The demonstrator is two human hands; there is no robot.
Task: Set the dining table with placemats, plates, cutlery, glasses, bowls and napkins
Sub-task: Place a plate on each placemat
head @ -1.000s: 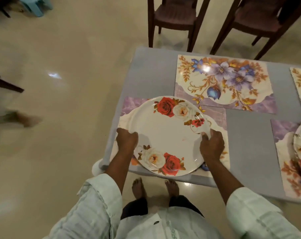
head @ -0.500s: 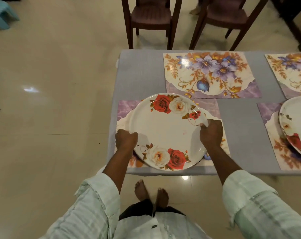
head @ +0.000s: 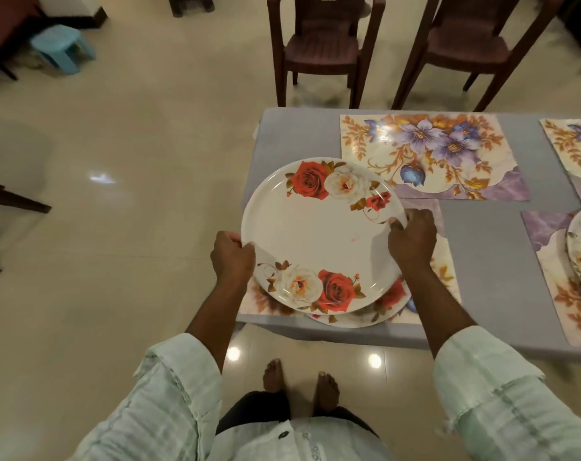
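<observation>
Plate [head: 319, 237] — face up, near level — gripped by both hands.

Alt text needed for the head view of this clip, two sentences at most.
A person's left hand and right hand grip opposite rims of a rose-patterned plate, held over a second plate that lies on a floral placemat at the grey table's near corner. Across the table, another placemat is bare.

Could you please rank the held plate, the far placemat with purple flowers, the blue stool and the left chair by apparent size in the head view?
1. Far placemat
2. Held plate, though it looks nearly as large and is nearer the camera, so this order is unsure
3. Left chair
4. Blue stool
</observation>
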